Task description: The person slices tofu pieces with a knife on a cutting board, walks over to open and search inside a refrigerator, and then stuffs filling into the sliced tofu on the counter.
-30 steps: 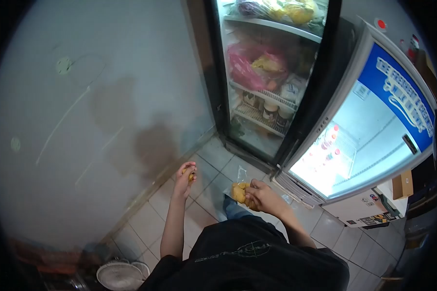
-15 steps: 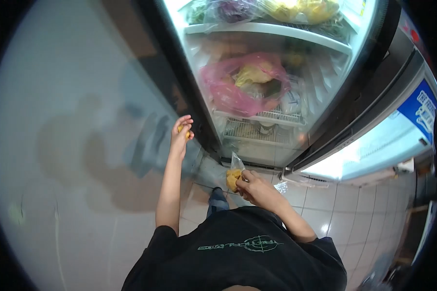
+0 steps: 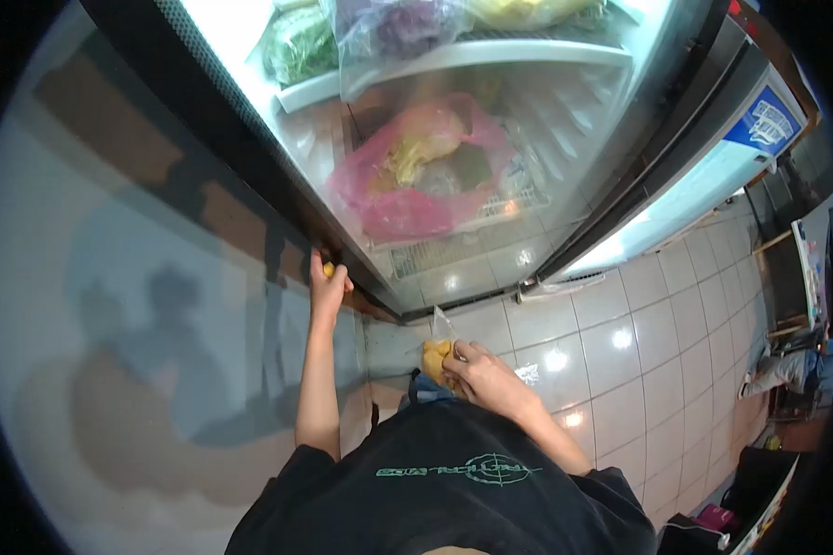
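Observation:
My left hand point(image 3: 328, 291) is at the dark left edge of the glass-fronted fridge point(image 3: 250, 153), fingers curled. A small yellow piece point(image 3: 329, 269) shows between its thumb and fingers; I cannot tell its kind, nor whether the fingers grip the fridge's edge. Low in front of my body, my right hand point(image 3: 489, 377) is closed on a clear plastic bag of yellow chunks point(image 3: 437, 356), its loose top sticking up. Behind the glass lie a pink plastic bag point(image 3: 407, 208) with a pale yellow-green vegetable and, on the shelf above, bagged greens point(image 3: 303, 44) and a bagged purple vegetable point(image 3: 407, 28).
A second glass-front fridge point(image 3: 657, 208) with a blue label stands to the right. A grey wall point(image 3: 93, 370) bounds the left side. Pale tiles point(image 3: 611, 305) cover the floor, with a scrap of clear plastic point(image 3: 526, 374) on it. Another person's legs point(image 3: 787, 370) show far right.
My left hand has moved down and left to the fridge's edge, its fingers now curled in. The view has shifted, showing more floor at right. My right hand still holds the bag.

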Action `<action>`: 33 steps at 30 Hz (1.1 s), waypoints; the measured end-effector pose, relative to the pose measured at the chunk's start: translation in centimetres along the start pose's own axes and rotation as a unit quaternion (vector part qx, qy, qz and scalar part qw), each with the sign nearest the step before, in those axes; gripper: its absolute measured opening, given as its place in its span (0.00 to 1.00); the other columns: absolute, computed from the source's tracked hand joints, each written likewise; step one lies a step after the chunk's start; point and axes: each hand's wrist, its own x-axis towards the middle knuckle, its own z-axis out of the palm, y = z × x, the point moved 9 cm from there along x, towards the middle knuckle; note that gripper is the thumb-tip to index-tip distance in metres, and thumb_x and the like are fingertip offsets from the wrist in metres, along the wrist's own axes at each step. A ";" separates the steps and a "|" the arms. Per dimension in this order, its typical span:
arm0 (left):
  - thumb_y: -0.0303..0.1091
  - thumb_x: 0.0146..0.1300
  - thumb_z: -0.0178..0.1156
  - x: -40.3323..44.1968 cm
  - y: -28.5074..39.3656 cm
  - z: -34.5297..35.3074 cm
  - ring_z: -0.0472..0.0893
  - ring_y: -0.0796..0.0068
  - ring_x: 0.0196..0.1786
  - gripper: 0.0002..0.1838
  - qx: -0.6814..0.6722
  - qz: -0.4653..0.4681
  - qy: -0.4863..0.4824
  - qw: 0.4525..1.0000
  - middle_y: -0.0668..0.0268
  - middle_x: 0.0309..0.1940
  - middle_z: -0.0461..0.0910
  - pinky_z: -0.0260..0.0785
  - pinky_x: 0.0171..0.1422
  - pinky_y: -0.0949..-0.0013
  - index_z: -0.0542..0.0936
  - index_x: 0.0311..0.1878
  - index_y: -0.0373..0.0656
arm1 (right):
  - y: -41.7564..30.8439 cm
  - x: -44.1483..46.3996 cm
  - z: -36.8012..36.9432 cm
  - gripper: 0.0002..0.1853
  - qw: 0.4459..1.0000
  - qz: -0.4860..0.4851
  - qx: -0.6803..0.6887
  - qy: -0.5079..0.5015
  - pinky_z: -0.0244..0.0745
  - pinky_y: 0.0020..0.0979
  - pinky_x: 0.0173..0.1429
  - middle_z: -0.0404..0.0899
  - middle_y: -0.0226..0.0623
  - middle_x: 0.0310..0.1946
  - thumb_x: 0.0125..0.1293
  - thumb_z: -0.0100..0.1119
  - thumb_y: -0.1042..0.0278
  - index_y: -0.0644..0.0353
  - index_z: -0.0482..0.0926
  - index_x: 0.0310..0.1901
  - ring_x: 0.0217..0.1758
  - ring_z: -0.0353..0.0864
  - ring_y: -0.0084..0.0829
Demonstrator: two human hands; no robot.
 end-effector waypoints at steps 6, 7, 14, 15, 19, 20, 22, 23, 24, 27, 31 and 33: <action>0.23 0.59 0.50 0.8 -0.3 0.0 0.69 0.83 0.21 0.36 -0.013 0.024 -0.028 0.999 0.71 0.23 0.70 0.64 0.26 0.76 0.54 0.73 0.41 | -1.1 -3.2 0.2 0.10 1.000 0.003 -0.006 0.010 0.75 0.43 0.48 0.73 0.45 0.38 0.60 0.59 0.71 0.61 0.78 0.43 0.42 0.76 0.47; 0.23 0.59 0.50 0.8 -0.3 -0.1 0.69 0.83 0.21 0.36 -0.004 0.028 -0.023 0.999 0.71 0.22 0.70 0.63 0.26 0.76 0.54 0.73 0.41 | -1.3 -4.0 0.3 0.10 1.000 -0.001 -0.010 0.009 0.75 0.43 0.48 0.73 0.45 0.38 0.59 0.59 0.72 0.61 0.78 0.43 0.42 0.76 0.46; 0.21 0.58 0.49 -2.6 -0.3 -0.2 0.68 0.82 0.22 0.38 -0.052 0.030 0.028 0.998 0.70 0.25 0.71 0.64 0.27 0.76 0.55 0.74 0.42 | -1.4 -11.0 -1.2 0.11 0.999 0.032 0.009 0.015 0.75 0.43 0.50 0.73 0.44 0.40 0.58 0.57 0.75 0.61 0.78 0.44 0.45 0.77 0.48; 0.21 0.58 0.49 -4.0 -0.6 0.1 0.68 0.82 0.22 0.38 -0.053 0.033 0.026 0.998 0.70 0.25 0.71 0.64 0.27 0.76 0.55 0.74 0.42 | -1.2 -12.1 -1.4 0.11 0.999 0.046 0.016 0.013 0.75 0.43 0.50 0.73 0.44 0.40 0.58 0.57 0.75 0.61 0.78 0.44 0.45 0.77 0.48; 0.18 0.57 0.47 -10.9 -0.7 1.0 0.70 0.82 0.23 0.34 -0.078 0.074 0.020 0.994 0.68 0.42 0.73 0.64 0.27 0.76 0.60 0.70 0.42 | -0.7 -15.9 -1.8 0.11 0.997 0.073 0.020 0.022 0.75 0.43 0.49 0.73 0.45 0.39 0.58 0.58 0.75 0.62 0.78 0.43 0.45 0.77 0.47; 0.17 0.57 0.47 -12.5 -1.1 1.0 0.70 0.82 0.23 0.32 -0.089 0.076 0.034 0.993 0.66 0.47 0.72 0.65 0.28 0.76 0.61 0.69 0.41 | -0.6 -16.7 -1.7 0.11 0.997 0.071 0.021 0.022 0.75 0.43 0.49 0.73 0.45 0.39 0.58 0.58 0.75 0.62 0.78 0.43 0.45 0.77 0.47; 0.16 0.58 0.48 -15.6 -1.8 0.9 0.70 0.82 0.24 0.29 -0.099 0.072 0.026 0.992 0.64 0.60 0.68 0.66 0.29 0.76 0.64 0.66 0.39 | -0.8 -18.2 -1.3 0.10 0.998 0.049 0.030 0.021 0.75 0.42 0.49 0.73 0.45 0.38 0.58 0.57 0.74 0.62 0.78 0.43 0.45 0.77 0.47; 0.16 0.58 0.48 -17.0 -2.1 0.7 0.70 0.82 0.24 0.29 -0.099 0.071 0.030 0.992 0.64 0.60 0.68 0.66 0.29 0.76 0.64 0.66 0.39 | -1.1 -18.9 -1.3 0.10 0.998 0.047 0.031 0.018 0.75 0.42 0.49 0.73 0.45 0.38 0.58 0.57 0.74 0.62 0.78 0.43 0.45 0.77 0.47; 0.17 0.59 0.48 -18.3 -2.1 1.1 0.71 0.83 0.24 0.29 -0.089 0.079 0.012 0.993 0.64 0.60 0.68 0.66 0.29 0.76 0.64 0.66 0.39 | -1.4 -19.5 -1.2 0.10 0.999 0.043 0.023 0.011 0.75 0.42 0.49 0.73 0.45 0.38 0.58 0.57 0.75 0.62 0.79 0.42 0.45 0.77 0.47; 0.19 0.64 0.50 -21.9 -2.2 2.4 0.70 0.84 0.23 0.25 -0.070 0.102 0.010 0.992 0.63 0.57 0.70 0.66 0.27 0.77 0.65 0.65 0.39 | -2.1 -21.1 -0.9 0.10 1.000 0.012 0.021 0.016 0.75 0.42 0.48 0.73 0.44 0.37 0.56 0.58 0.74 0.61 0.78 0.41 0.43 0.77 0.47; 0.25 0.69 0.52 -26.4 -2.1 4.0 0.70 0.85 0.21 0.20 -0.031 0.124 0.017 0.992 0.65 0.51 0.73 0.64 0.24 0.79 0.65 0.64 0.39 | -3.7 -22.7 -0.5 0.10 0.999 -0.025 0.032 0.027 0.74 0.43 0.47 0.73 0.44 0.37 0.55 0.60 0.74 0.60 0.77 0.40 0.41 0.77 0.48; 0.27 0.71 0.52 -28.4 -2.3 5.4 0.70 0.85 0.21 0.20 -0.025 0.116 -0.012 0.993 0.65 0.49 0.73 0.65 0.24 0.79 0.65 0.64 0.40 | -3.8 -23.5 0.3 0.10 0.999 -0.033 0.032 0.022 0.74 0.43 0.47 0.72 0.44 0.37 0.55 0.59 0.74 0.60 0.77 0.41 0.41 0.76 0.48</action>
